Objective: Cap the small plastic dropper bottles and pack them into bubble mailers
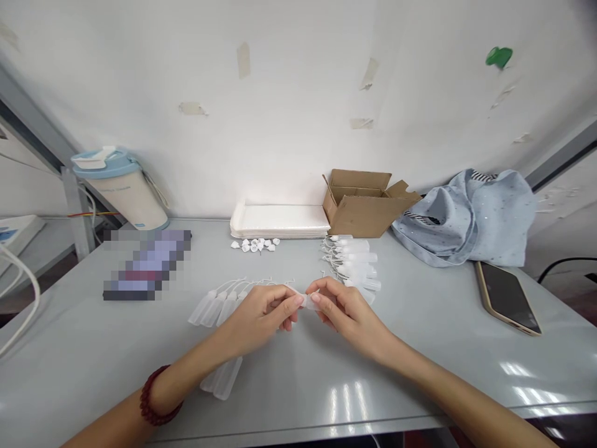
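My left hand (pixel 261 313) and my right hand (pixel 349 314) meet over the middle of the desk, fingertips pinched on a small translucent white plastic tube (pixel 310 302). Fingers cover much of it. Behind my left hand lies a row of similar tubes (pixel 209 309) with thin curved white stems at their tops. Two more tubes (pixel 227 378) lie below my left forearm, partly hidden by it. Past my right hand, several tubes (pixel 359 257) with stems lie in a column. A small pile of white caps (pixel 254 246) sits farther back.
At the back stand a stack of white trays (pixel 284 219) and an open cardboard box (pixel 373 214). To the right are a blue cloth bag (pixel 494 218) and a phone (pixel 508 298). A tumbler (pixel 130 193) and a blurred-out flat object (pixel 149 264) are on the left.
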Action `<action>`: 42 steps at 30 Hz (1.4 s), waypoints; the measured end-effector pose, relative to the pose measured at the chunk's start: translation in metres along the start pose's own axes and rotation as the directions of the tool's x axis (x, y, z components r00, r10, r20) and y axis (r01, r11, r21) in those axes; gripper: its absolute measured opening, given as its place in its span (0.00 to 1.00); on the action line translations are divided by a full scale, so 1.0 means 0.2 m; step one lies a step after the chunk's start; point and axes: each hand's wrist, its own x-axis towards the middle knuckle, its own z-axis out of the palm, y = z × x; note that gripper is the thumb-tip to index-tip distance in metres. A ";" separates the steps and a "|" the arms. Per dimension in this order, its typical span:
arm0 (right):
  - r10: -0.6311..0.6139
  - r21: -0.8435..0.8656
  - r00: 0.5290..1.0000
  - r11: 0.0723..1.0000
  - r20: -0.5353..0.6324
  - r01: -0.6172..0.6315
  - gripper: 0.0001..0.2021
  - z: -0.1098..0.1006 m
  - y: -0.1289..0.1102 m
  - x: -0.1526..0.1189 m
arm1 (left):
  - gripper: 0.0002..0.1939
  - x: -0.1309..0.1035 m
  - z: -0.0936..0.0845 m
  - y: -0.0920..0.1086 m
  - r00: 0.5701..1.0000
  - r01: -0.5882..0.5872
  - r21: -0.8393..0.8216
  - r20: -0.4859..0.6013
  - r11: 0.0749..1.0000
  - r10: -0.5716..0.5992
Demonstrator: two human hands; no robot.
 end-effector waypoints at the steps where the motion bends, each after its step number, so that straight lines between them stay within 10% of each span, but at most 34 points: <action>1: 0.000 0.009 1.000 1.000 0.003 0.000 0.11 0.00 0.00 0.00 | 0.18 0.00 0.00 -0.01 1.000 -0.010 0.004 -0.009 1.000 0.010; 7: 0.047 0.102 0.999 0.994 0.017 -0.048 0.11 -0.01 0.01 0.00 | 0.12 0.00 0.01 -0.01 0.984 -0.141 0.116 -0.095 0.983 0.152; 20: 0.008 0.062 1.000 0.998 0.010 -0.009 0.11 0.00 0.01 0.00 | 0.21 0.00 -0.01 0.01 1.000 0.030 -0.010 -0.003 0.999 -0.030; 34: 0.083 0.197 0.996 0.976 0.039 -0.089 0.12 0.01 0.02 0.00 | 0.09 -0.01 0.01 0.00 0.984 -0.147 0.055 -0.089 0.988 0.152; 42: 0.044 0.187 0.999 0.981 0.008 -0.044 0.10 0.01 0.02 0.00 | 0.18 0.00 -0.01 0.02 0.999 0.002 -0.065 0.034 0.998 0.001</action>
